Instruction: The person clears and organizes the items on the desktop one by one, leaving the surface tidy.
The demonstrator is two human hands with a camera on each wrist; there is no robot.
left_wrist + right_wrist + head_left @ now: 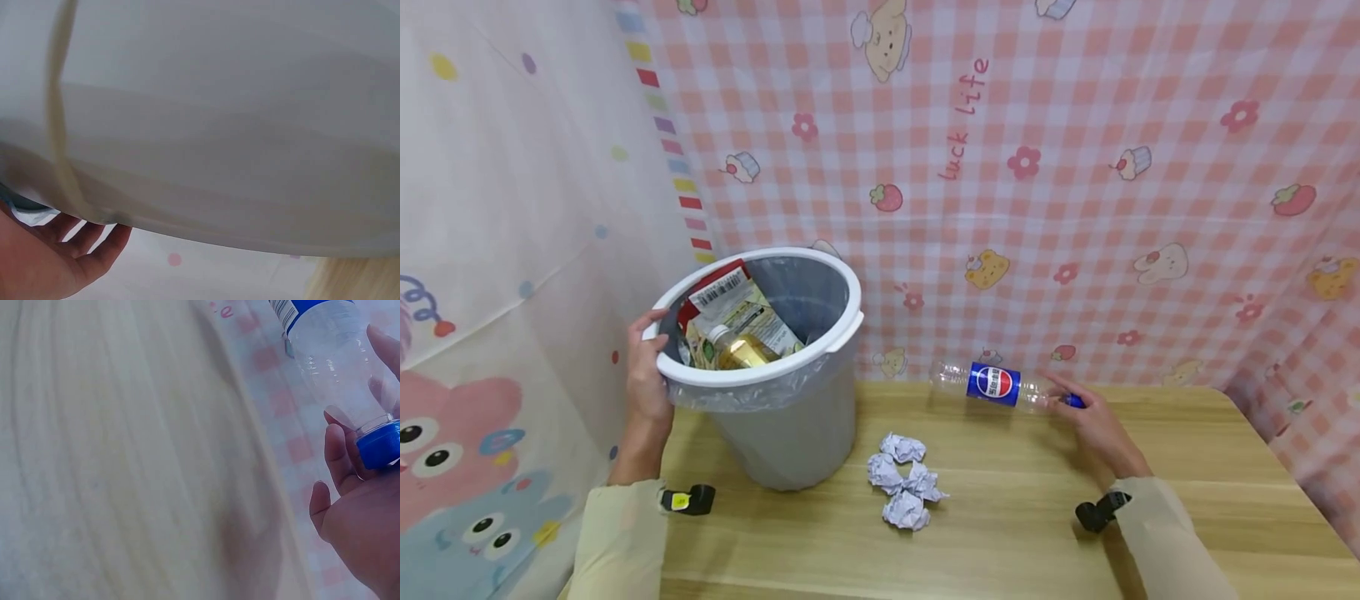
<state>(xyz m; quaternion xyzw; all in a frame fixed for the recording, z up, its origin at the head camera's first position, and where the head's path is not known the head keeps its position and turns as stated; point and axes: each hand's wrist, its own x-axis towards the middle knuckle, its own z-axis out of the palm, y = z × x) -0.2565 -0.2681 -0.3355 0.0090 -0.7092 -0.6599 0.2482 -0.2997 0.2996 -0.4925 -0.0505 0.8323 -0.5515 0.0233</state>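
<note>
A grey plastic bin (790, 433) with a white rim stands at the table's back left. My left hand (647, 375) grips that rim on the left side, thumb hooked over the edge. The left wrist view shows my left hand (56, 256) under the bin's wall (219, 125). A clear Pepsi bottle (992, 383) with a blue label lies sideways along the table's back edge. My right hand (1093, 425) holds its neck at the blue cap. In the right wrist view, my right hand's (362, 519) fingers curl round the bottle (331, 356) just above the cap (381, 444).
Inside the bin are a bottle of amber liquid (737, 350) and printed packets (722, 296). Several crumpled paper balls (904, 482) lie mid-table, right of the bin. The wooden table (1187, 517) ends against pink checked curtains behind and to the right.
</note>
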